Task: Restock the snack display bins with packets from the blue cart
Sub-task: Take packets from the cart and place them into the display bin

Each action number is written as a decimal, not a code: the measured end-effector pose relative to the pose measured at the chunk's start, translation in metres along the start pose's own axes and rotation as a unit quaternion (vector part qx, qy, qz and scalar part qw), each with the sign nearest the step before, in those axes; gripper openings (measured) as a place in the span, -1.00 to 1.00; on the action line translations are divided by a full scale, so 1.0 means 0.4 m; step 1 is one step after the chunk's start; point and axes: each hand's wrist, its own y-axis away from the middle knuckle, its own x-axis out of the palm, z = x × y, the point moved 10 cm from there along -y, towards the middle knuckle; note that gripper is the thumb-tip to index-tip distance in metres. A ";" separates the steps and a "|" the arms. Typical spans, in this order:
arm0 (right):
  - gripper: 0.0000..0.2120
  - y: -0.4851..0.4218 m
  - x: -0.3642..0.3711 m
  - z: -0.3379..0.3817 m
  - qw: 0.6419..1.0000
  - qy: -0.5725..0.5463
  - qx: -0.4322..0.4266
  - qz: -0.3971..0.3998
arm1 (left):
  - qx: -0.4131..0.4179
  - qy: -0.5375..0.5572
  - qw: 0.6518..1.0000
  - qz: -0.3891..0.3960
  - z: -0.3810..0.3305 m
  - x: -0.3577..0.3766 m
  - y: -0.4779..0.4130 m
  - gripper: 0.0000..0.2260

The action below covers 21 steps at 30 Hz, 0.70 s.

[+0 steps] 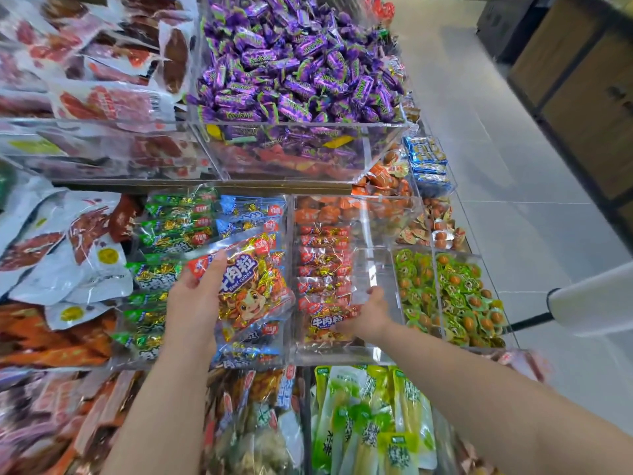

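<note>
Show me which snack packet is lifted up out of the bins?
The red packet with the cartoon cow, gripped by the left hand above the blue packets. All the other packets lie in rows inside the clear bins.

Flashing red, gold and blue with a cartoon calf on the packet (253, 289) under the left fingers (214, 265), glowing purple-green in the sweets (298, 63) beyond them.

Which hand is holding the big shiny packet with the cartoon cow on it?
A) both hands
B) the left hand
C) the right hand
B: the left hand grips the cow packet, while the right hand is off to the side in the clear bin of red packets.
</note>
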 end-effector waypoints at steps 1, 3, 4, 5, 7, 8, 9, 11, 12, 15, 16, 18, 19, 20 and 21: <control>0.08 -0.004 0.002 -0.019 1.000 0.006 0.026 0.010 | 0.002 0.000 1.000 0.007 0.000 0.004 -0.002 -0.12; 0.02 -0.004 0.023 -0.039 0.993 0.079 0.046 0.077 | 0.010 0.003 1.000 0.014 -0.001 0.012 -0.003 -0.31; -0.13 0.008 0.045 -0.042 0.982 0.132 0.049 0.130 | 0.008 0.001 1.000 0.015 0.005 0.014 -0.007 -0.39; -0.30 0.026 0.061 -0.040 0.970 0.167 0.054 0.171 | 0.009 -0.002 1.000 0.017 0.009 0.016 -0.010 -0.51; -0.47 0.042 0.073 -0.019 0.955 0.221 0.047 0.193 | 0.012 -0.002 1.000 0.021 0.017 0.019 -0.019 -0.77; -0.46 0.043 0.084 -0.004 0.951 0.241 0.033 0.194 | 0.014 -0.001 1.000 0.025 0.020 0.022 -0.021 -0.81; -0.43 0.042 0.092 0.008 0.953 0.239 0.028 0.183 | 0.013 0.002 1.000 0.028 0.021 0.025 -0.020 -0.83; -0.27 0.036 0.103 0.020 0.961 0.228 0.032 0.151 | 0.016 0.014 0.999 0.033 0.019 0.029 -0.020 -0.84; -0.12 0.026 0.103 0.002 0.979 0.149 0.072 0.123 | 0.017 0.018 0.999 0.037 0.019 0.031 -0.020 -0.85; 0.01 0.013 0.100 -0.014 0.991 -0.040 0.103 0.076 | 0.017 0.021 0.999 0.045 0.014 0.035 -0.019 -0.84; 0.02 0.005 0.108 -0.018 0.991 -0.045 0.103 0.078 | 0.016 0.018 0.999 0.047 0.016 0.036 -0.020 -0.84; 0.00 0.002 0.116 -0.004 0.990 -0.050 0.103 0.083 | 0.014 0.014 0.999 0.049 0.017 0.039 -0.019 -0.87; -0.08 -0.007 0.133 0.001 0.988 -0.056 0.098 0.105 | 0.013 0.012 0.999 0.048 0.018 0.039 -0.020 -0.87; -0.26 -0.016 0.139 0.025 0.989 -0.036 0.073 0.124 | 0.012 0.009 0.999 0.047 0.020 0.039 -0.022 -0.86; -0.44 -0.023 0.149 0.039 0.985 -0.091 0.059 0.132 | 0.012 0.006 0.999 0.046 0.020 0.040 -0.022 -0.86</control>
